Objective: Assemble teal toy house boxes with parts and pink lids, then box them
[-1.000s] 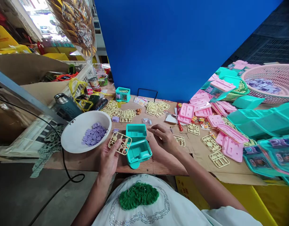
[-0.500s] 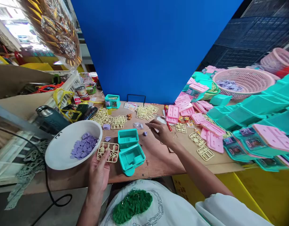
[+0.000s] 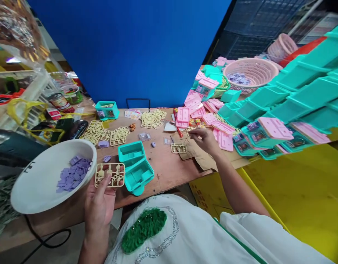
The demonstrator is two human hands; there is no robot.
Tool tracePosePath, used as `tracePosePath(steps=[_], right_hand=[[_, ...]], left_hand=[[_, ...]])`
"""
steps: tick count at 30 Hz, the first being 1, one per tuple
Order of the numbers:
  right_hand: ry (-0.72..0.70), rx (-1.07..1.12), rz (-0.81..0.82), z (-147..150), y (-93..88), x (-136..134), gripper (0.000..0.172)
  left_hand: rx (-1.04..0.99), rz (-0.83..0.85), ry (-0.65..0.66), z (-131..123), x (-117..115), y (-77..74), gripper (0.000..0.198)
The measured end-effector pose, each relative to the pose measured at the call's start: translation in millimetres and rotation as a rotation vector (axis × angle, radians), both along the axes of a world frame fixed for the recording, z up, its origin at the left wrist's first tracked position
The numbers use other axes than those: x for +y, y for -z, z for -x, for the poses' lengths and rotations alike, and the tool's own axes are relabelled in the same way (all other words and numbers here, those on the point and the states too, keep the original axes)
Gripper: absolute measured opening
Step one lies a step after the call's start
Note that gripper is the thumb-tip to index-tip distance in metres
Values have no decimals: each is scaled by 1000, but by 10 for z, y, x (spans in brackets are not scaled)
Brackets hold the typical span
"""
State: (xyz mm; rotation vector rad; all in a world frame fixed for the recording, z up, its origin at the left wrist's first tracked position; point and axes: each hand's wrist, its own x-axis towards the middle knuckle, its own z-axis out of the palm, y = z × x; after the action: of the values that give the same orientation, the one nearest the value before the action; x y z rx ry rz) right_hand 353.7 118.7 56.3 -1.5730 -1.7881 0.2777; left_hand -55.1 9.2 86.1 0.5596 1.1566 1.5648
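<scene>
My left hand (image 3: 99, 201) grips a cream plastic sprue frame (image 3: 109, 175) at the near table edge, beside an open teal plastic case (image 3: 135, 167). My right hand (image 3: 205, 139) reaches out to the right over the wooden table (image 3: 169, 168), fingers curled and pinched near cream sprue frames and pink lids (image 3: 223, 132); what it pinches, if anything, I cannot make out. Another cream sprue frame (image 3: 179, 147) lies just left of that hand.
A white bowl (image 3: 36, 183) with purple tiles (image 3: 72, 174) sits at the left. More cream frames (image 3: 117, 135) lie at the back. Stacks of teal cases (image 3: 281, 95) and a pink basket (image 3: 247, 73) fill the right. A blue board (image 3: 130, 51) stands behind.
My head has turned right, so everything shifts left in view. My right hand has moved from beside the teal case out to the right toward the pink lids. My left hand still holds the frame.
</scene>
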Motion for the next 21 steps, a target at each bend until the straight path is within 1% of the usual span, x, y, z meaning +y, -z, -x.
tracePosePath(steps=[3, 6, 8, 12, 17, 21], right_hand=[[126, -180, -12, -183, 75, -96, 26], [228, -314, 17, -313, 141, -61, 29], [234, -353, 49, -330, 194, 7, 28], [197, -423, 122, -259, 262, 103, 27], [244, -517, 209, -226, 186, 119, 39], [250, -653, 332, -114, 143, 208, 51]], left_hand=[[17, 8, 32, -77, 7, -72, 51], [22, 15, 58, -153, 22, -135, 51], [20, 17, 74, -195, 27, -163, 51], [19, 37, 97, -237, -1, -194, 49], [37, 51, 81, -243, -51, -222, 50], [17, 60, 135, -324, -41, -230, 51]])
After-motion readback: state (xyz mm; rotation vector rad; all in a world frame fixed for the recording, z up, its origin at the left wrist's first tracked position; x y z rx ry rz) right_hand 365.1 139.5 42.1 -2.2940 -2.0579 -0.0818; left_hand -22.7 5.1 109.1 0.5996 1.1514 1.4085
